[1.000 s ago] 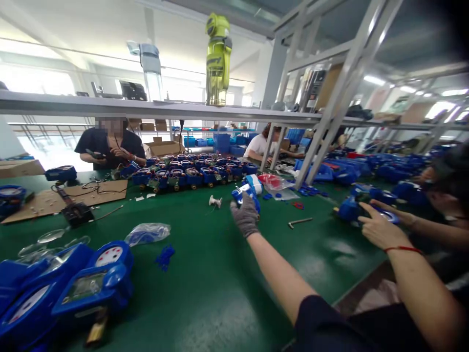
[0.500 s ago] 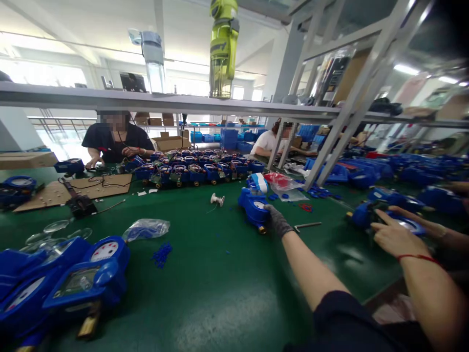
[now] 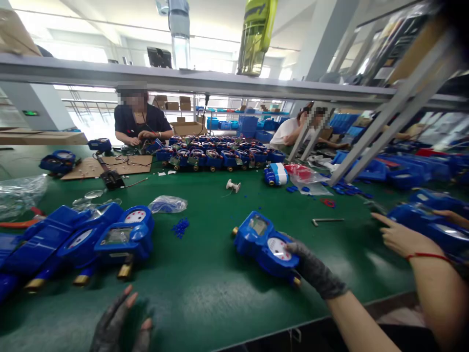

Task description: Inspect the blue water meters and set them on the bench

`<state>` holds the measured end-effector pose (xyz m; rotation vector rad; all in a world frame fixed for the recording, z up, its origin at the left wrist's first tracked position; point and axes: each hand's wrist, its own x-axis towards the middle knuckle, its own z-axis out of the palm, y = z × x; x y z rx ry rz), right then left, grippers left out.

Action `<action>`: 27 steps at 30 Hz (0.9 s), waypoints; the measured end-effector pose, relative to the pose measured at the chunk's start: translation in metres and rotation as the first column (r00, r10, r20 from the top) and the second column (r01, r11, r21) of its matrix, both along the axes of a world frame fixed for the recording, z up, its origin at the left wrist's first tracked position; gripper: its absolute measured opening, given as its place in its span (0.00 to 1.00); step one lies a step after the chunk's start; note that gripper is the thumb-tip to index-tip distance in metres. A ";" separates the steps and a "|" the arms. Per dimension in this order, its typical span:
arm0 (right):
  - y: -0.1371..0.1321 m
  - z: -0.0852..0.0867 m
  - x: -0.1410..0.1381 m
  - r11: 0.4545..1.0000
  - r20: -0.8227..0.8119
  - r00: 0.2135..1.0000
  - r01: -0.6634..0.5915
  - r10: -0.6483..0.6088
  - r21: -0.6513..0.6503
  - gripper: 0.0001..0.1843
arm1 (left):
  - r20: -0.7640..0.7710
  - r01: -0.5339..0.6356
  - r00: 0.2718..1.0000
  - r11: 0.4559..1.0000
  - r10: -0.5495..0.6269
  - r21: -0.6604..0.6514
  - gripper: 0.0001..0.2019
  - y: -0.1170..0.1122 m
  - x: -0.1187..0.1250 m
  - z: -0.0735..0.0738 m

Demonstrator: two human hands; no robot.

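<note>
In a grey fingerless glove, my right hand point(image 3: 306, 261) grips a blue water meter point(image 3: 258, 247) by its round dial end, thumb at the dial's edge. The meter has a small display window, a white dial and brass pipe ends, and is tilted above the green table point(image 3: 205, 303). My left hand point(image 3: 120, 322), gloved the same way, is at the bottom edge with thumb and fingers apart, holding nothing. Beyond it, several similar blue meters point(image 3: 124, 239) stand in a row on the left.
A co-worker's hand point(image 3: 403, 239) works on a blue meter at the right. Small blue parts point(image 3: 180, 227), a white spool point(image 3: 233, 186), a hex key point(image 3: 328, 221) and a plastic bag point(image 3: 168, 204) lie about. Many meters point(image 3: 212, 159) stand at the back, under a shelf point(image 3: 205, 78).
My right hand has brought the meter nearer, and its display and dial now face me. My left hand has come into view. The camera view has shifted.
</note>
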<state>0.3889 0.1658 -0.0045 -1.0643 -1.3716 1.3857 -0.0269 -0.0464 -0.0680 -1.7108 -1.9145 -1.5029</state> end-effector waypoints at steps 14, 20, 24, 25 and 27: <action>0.044 -0.029 -0.222 0.936 0.387 0.902 -0.286 0.190 0.207 0.19 | 0.204 0.395 0.898 0.919 -0.389 0.014 0.34 0.006 0.037 0.055; 0.102 -0.030 -0.266 0.920 0.612 0.788 -0.283 0.063 0.271 0.19 | 0.011 0.095 0.995 0.987 -0.097 0.126 0.34 0.009 0.055 0.034; 0.105 -0.021 -0.278 0.897 0.707 0.704 -0.356 0.073 0.262 0.13 | -0.066 0.016 0.998 0.988 -0.005 0.155 0.37 0.013 0.057 0.031; 0.103 -0.019 -0.281 0.895 0.719 0.691 -0.366 0.077 0.256 0.10 | -0.072 0.014 0.997 0.987 -0.002 0.160 0.37 0.014 0.057 0.032; 0.097 -0.013 -0.286 0.894 0.727 0.681 -0.374 0.086 0.245 0.07 | -0.052 0.024 0.999 0.987 -0.016 0.162 0.35 0.015 0.058 0.035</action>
